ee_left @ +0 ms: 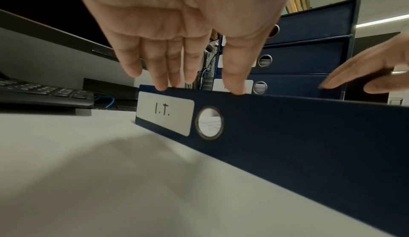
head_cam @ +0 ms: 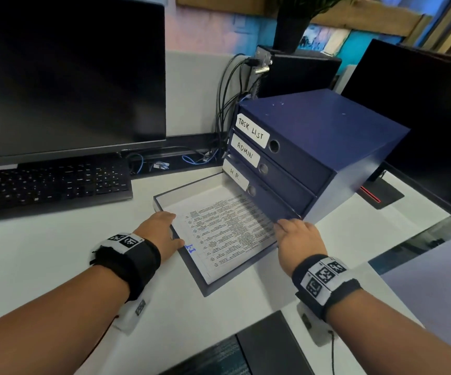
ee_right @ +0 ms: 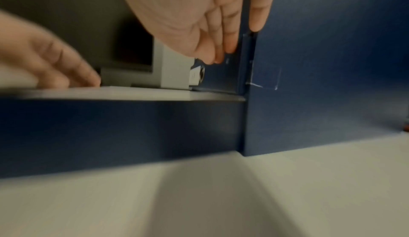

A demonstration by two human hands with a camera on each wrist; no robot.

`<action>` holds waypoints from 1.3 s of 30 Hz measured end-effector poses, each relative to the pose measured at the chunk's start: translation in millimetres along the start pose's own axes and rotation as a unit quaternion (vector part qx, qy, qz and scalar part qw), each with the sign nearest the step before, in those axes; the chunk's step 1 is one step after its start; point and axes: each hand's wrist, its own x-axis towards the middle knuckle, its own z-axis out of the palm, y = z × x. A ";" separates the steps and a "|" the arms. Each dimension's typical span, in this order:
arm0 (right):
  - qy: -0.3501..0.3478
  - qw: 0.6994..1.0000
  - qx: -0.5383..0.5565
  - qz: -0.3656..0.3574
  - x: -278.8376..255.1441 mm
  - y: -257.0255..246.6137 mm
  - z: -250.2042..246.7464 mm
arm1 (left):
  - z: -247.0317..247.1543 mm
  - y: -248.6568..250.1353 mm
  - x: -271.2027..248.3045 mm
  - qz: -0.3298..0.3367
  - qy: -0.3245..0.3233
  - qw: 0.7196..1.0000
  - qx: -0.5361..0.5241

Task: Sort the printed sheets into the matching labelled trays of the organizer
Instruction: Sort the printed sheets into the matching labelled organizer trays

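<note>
A blue organizer [head_cam: 327, 136] stands on the white desk, with drawers labelled TASK LIST, ADMIN and H.R. Its bottom tray [head_cam: 235, 276] is pulled out toward me and holds a printed sheet [head_cam: 227, 228] marked I.T. in blue ink. My left hand [head_cam: 174, 228] has straight fingers resting on the top rim of the tray front [ee_left: 287, 127], just above the I.T. label [ee_left: 163, 113]. My right hand [head_cam: 289, 226] lies with straight fingers against the organizer's lower front corner [ee_right: 321, 83]. Neither hand holds anything.
A dark monitor [head_cam: 64, 77] and a black keyboard [head_cam: 48, 185] stand to the left. A second monitor [head_cam: 422, 117] is at the right. Cables [head_cam: 227, 104] and a black box [head_cam: 297, 71] with a plant on it sit behind the organizer. The desk's near edge lies below my wrists.
</note>
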 end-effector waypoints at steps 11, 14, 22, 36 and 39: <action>-0.001 0.903 0.269 0.336 21.0 23.5 21.6 | 1.4 0.6 -0.1 -0.053 0.011 0.998 -0.015; -0.003 0.908 0.254 0.334 30.0 24.1 21.9 | 0.5 -0.3 -1.6 -0.071 -0.004 0.997 0.002; -0.002 0.928 0.200 0.315 37.2 34.1 22.9 | 1.8 5.3 2.7 -0.058 -0.023 0.998 0.000; 0.356 0.847 0.320 0.230 1.1 53.5 -25.3 | 15.6 66.6 49.1 -0.028 -0.052 0.998 -0.017; 0.366 0.881 0.271 0.129 5.8 61.2 -42.5 | 20.5 85.2 54.2 -0.014 -0.066 0.997 -0.024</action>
